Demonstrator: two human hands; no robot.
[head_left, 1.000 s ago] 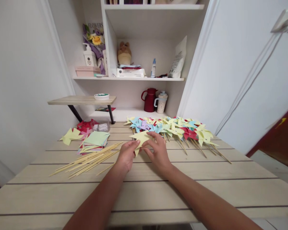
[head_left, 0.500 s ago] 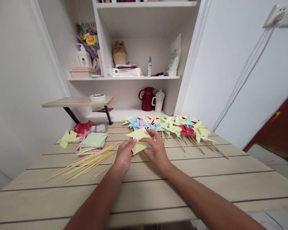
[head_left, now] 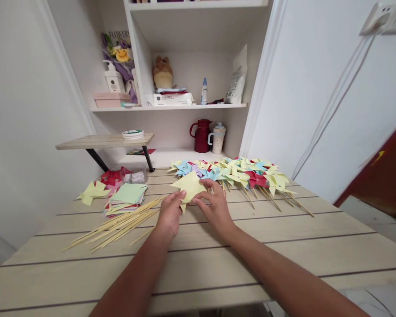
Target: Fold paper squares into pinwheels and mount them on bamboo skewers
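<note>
Hands, left [head_left: 169, 214] and right [head_left: 214, 208], grip apparently pinching pointed, thin yellow paper [head_left: 190, 186].

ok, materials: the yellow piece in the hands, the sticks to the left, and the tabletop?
Yellow piece: thin matte paper by its look, with sharp creases and folded points.
Sticks: pale, thin and straight, probably bamboo or wood skewers.
Tabletop: light wood-grain planks with dark seams; solid wood or laminate, cannot tell.

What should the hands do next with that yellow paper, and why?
Probably reach for one thin wooden stick. Both the left hand and right hand pinch the folded yellow paper pinwheel, which shows no stick, while the finished coloured paper pinwheels behind it have sticks.
</note>
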